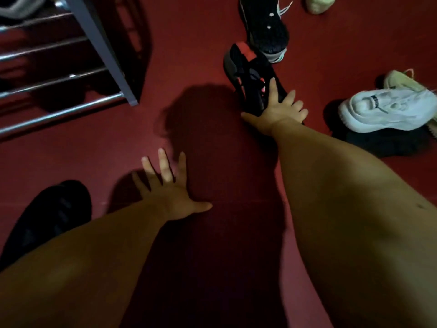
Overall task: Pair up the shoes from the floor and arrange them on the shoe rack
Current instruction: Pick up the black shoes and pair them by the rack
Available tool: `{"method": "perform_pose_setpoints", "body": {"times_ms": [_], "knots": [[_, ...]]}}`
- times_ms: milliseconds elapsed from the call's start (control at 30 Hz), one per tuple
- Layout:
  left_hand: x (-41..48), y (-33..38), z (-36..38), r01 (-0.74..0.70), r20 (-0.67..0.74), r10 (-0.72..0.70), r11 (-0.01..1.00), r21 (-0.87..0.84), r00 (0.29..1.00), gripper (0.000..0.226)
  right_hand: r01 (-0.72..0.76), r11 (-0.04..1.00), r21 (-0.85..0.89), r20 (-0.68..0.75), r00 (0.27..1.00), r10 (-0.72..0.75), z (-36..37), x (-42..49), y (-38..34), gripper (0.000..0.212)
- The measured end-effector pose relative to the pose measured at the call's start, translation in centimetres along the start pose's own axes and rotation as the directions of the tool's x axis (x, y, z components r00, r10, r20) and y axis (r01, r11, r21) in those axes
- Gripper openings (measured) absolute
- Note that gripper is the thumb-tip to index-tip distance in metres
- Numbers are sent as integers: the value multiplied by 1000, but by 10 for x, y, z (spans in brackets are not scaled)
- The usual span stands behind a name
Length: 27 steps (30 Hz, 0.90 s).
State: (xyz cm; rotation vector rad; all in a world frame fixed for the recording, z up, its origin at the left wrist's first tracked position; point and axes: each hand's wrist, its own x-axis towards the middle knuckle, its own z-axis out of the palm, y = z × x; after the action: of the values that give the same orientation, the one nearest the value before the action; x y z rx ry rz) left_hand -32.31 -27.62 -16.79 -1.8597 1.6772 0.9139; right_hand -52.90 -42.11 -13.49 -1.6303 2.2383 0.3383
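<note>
Black/red sneaker [254, 79], just right of shoe rack [104, 53]: light, soft upper, stiff sole. Right hand [276, 112] laid on it, fingers spread, not clenched; collar grip advised. Left hand [172, 188] splayed, nothing held.

Item 1. Floor [189, 31]: we record a smooth, matte, dark red surface filling the whole view. A faint straight seam [236, 202] crosses it just behind the fingers [165, 166] of the left hand [170, 192], level with the thumb.

Item 2. Shoe rack [101, 48]: we note a grey slanting side panel well beyond those fingertips and off to their left, with several shiny metal bars [59, 112] running from it out of view.

Item 3. Light: dim, hard-edged. We list one broad dark shadow [212, 138] just right of the fingertips, and a latticed shadow [139, 43] beside the rack.
</note>
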Motion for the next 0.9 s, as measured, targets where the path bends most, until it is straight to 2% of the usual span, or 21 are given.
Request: {"method": "perform_pose_setpoints", "body": {"times_ms": [200, 300, 400, 467, 533, 600, 667, 733, 800, 900], "knots": [[-2, 0, -3, -7, 27, 8, 1000, -13, 1000, 128, -2, 999, 35, -122, 993, 7, 12, -14, -2, 95], [-5, 1, -2, -14, 15, 15, 999, -28, 1000, 128, -39, 997, 67, -131, 990, 48, 27, -40, -2, 96], [-9, -1, -1, -42, -13, 42, 999, -30, 999, 128, -44, 999, 16, -135, 990, 46, 45, -80, 1, 97], [-13, -8, -3, -82, -34, 81, 996, -29, 996, 126, -40, 999, -2, -121, 992, 40, 55, -107, 3, 98], [-21, -25, -6, -153, -59, 157, 986, 60, 986, 118, -51, 998, 25, -73, 996, 52, 64, -133, 4, 99], [-37, -51, -8, -221, -107, 242, 958, 181, 964, 105, -69, 991, 112, -18, 997, 71, 71, -160, 1, 101], [-62, -87, -11, -218, -192, 259, 953, 212, 947, 94, -92, 970, 227, 25, 996, 89, 78, -186, -6, 102], [-89, -132, -11, -172, -295, 226, 965, 198, 929, 88, -115, 937, 329, 59, 993, 101, 82, -210, -16, 101], [-114, -184, -7, -59, -341, 129, 977, 207, 931, 85, -119, 917, 380, 62, 993, 103, 83, -228, -30, 99], [-141, -258, 3, 132, -301, -86, 982, 138, 950, 83, -51, 940, 336, 15, 999, 49, 73, -245, -52, 97]]}}
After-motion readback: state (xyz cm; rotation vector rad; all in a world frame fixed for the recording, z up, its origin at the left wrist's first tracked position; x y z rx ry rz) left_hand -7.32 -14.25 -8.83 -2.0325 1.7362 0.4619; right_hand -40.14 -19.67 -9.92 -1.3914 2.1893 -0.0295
